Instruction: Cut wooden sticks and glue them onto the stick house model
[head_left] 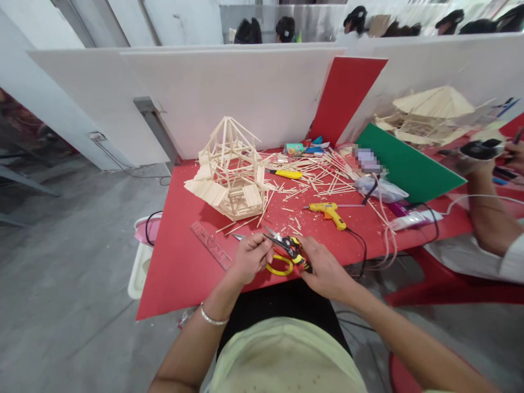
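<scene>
The person's right hand (pixel 321 267) is closing its fingers around the black-and-yellow handles of a pair of pliers (pixel 290 248), which is pointing toward the left hand (pixel 252 255) at the near edge of the red desk (pixel 172 278). The left fingers are pinching together just beside the tips; whether they are gripping a thin stick, I cannot tell. Those fingertips are sitting so near the jaws that a slip or a careless squeeze could nip them. Yellow-handled scissors (pixel 280 274) are lying under the pliers, and their blades could scratch a wrist sliding down.

Beyond the left hand, a clear ruler (pixel 209 245) is lying flat. Farther right, a yellow glue gun (pixel 327 208) is resting on its side; a snagged cord could drag it off, and a hot nozzle could burn. Behind, the open-framed stick model (pixel 233 174) is standing near loose sticks (pixel 335 183) and a yellow utility knife (pixel 289 174); an elbow knock could crack its slender joints.
</scene>
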Available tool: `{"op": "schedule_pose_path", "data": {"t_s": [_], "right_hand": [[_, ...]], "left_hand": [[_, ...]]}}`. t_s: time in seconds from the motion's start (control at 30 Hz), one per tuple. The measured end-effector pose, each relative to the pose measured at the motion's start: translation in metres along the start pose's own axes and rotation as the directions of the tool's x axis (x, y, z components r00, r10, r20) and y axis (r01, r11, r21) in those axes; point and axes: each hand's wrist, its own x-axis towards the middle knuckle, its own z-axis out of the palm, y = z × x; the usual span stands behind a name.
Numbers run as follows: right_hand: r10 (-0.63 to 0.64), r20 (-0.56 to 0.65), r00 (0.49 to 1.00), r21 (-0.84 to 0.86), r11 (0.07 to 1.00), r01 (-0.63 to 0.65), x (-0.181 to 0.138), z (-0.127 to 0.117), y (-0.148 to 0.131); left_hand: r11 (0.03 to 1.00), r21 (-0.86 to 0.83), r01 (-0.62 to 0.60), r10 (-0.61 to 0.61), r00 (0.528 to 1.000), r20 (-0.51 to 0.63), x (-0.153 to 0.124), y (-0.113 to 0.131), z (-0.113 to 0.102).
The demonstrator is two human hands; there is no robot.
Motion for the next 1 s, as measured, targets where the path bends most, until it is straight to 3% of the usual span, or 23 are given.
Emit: {"op": "schedule_pose_path", "data": {"t_s": [0.4,0.6,0.8,1.0], "right_hand": [[-0.007,0.006,1.0,0.035,0.999,0.007,0.008,0.0,-0.003],[-0.003,0.052,0.999,0.032,0.999,0.001,0.004,0.005,0.009],[0.013,0.107,0.994,0.176,0.984,-0.032,0.002,0.001,0.01],[0.031,0.096,0.995,0.203,0.978,-0.05,0.005,-0.005,0.002]], "left_hand": [[0.975,-0.185,0.122,-0.109,0.991,0.075,-0.002,0.008,0.0],[0.956,-0.235,0.177,-0.146,0.979,0.144,0.0,0.01,-0.007],[0.969,-0.205,0.136,-0.099,0.979,0.179,0.002,0.009,-0.016],[0.989,-0.123,0.08,-0.067,0.992,0.108,0.003,0.003,-0.014]]}}
